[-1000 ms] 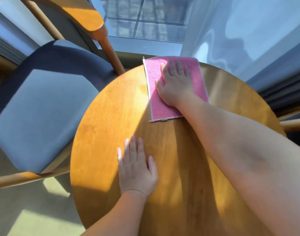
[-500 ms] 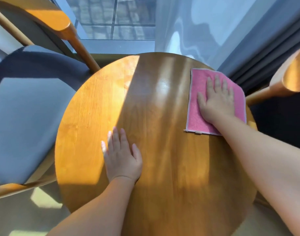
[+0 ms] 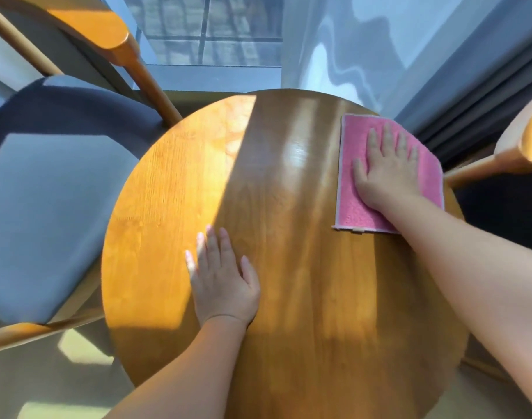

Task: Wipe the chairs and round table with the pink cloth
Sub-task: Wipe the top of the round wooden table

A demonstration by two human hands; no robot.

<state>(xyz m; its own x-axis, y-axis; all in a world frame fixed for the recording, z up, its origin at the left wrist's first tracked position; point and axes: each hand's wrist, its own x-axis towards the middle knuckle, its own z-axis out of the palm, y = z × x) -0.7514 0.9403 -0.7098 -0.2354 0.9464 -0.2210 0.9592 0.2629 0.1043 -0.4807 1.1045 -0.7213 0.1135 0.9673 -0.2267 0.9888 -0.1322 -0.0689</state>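
- Currently, right hand (image 3: 385, 173): fingers (image 3: 388, 140) spread wide and flat, palm down on the pink cloth (image 3: 354, 207); pressing, not gripping
- Left hand (image 3: 222, 276): fingers (image 3: 212, 249) extended and loosely together, flat on the bare table (image 3: 304, 313), holding nothing; reads as a brace
- Cloth lies flat, unfolded, at the far right of the round top; its far right corner reaches the rim, near the wooden arm of the right chair (image 3: 518, 152)
- Left chair (image 3: 56, 201), grey seat, sits close beside the table's left edge; apart from both hands
- Judgement: step in hand is wiping the tabletop; the chairs cannot be judged from here
- To do it well: keep the palm centred so the cloth does not bunch; work in overlapping passes across the top; follow the curved rim without letting the cloth slip over; shift the bracing hand so the patch under it gets wiped
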